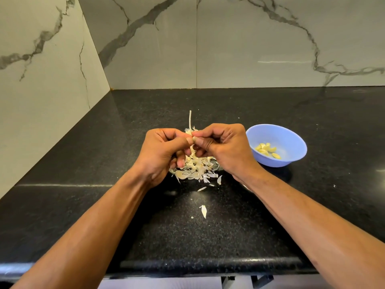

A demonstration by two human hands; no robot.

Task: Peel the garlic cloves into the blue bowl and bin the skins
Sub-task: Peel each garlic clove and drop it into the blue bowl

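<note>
My left hand (164,151) and my right hand (224,149) meet over the middle of the black counter. Their fingertips pinch one small garlic clove (193,140) between them, mostly hidden by thumbs and fingers. Beneath the hands lies a heap of pale garlic skins (198,165), with a thin white stem (190,119) sticking out behind it. The blue bowl (291,140) stands just right of my right hand and holds several peeled yellowish cloves (267,151). No bin is in view.
A few loose skin scraps (203,211) lie on the black granite counter (83,163) nearer to me. Marble-patterned walls close the counter at the back and left. The counter's front edge (208,265) runs below my forearms.
</note>
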